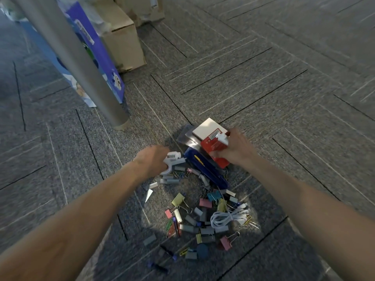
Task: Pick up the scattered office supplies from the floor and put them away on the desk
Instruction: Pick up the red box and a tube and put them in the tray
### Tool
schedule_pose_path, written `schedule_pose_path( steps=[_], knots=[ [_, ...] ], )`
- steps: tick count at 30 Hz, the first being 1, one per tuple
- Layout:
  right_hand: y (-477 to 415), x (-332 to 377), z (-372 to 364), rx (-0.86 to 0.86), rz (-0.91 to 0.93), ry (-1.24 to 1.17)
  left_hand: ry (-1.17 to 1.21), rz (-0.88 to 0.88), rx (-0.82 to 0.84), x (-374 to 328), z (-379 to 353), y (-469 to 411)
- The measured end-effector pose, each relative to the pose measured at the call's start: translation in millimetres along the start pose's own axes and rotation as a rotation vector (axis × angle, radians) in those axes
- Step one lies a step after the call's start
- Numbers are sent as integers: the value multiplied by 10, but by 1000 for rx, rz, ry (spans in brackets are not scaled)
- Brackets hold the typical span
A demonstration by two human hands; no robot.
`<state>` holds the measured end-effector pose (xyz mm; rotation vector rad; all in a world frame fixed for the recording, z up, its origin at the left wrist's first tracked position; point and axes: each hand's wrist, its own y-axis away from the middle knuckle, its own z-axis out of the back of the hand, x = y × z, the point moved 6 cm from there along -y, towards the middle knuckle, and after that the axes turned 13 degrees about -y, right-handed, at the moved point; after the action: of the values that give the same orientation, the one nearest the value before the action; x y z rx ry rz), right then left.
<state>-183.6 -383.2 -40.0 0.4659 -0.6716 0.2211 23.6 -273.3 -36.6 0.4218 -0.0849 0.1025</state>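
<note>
On carpet (263, 78) — box (213, 148) in right hand (236, 149)

1. Red box (215, 148): tilted, held by the right hand (236, 148).
2. White plastic tool (174, 159): in the left hand (152, 161).
3. Blue case (207, 169): flat between them.
4. Coloured clips (205, 202), white cable (225, 217): scattered on the floor (284, 98).

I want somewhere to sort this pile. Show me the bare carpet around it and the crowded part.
Bare carpet lies beyond the red box toward the right, and between the desk leg and the left hand. Crowded: from the blue case down past the white cable.
</note>
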Motion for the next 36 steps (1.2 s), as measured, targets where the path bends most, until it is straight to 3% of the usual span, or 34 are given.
schedule_pose_path(
  steps=[6, 8, 11, 15, 22, 30, 36],
  knots=[
    [86, 83, -14, 75, 9, -126, 304, 104, 82, 143, -65, 247],
    [148, 84, -8, 93, -5, -273, 528, 166, 110, 107, -88, 303],
    [325, 197, -36, 110, 19, -453, 1046, 294, 169, 19, -60, 517],
    [837, 482, -94, 121, 15, -746, 1496, 273, 102, -131, 204, 977],
    [2268, 1576, 779, 52, 6, -865, 1528, 552, 186, 15, 1230, 2521],
    [4048, 3831, 2590, 168, -46, -817, 1439, 651, 146, 355, 3971, 4705],
    [4833, 5398, 3690, 308, 59, -785, 1668, 741, 100, 557, 5544, 5739]
  ],
)
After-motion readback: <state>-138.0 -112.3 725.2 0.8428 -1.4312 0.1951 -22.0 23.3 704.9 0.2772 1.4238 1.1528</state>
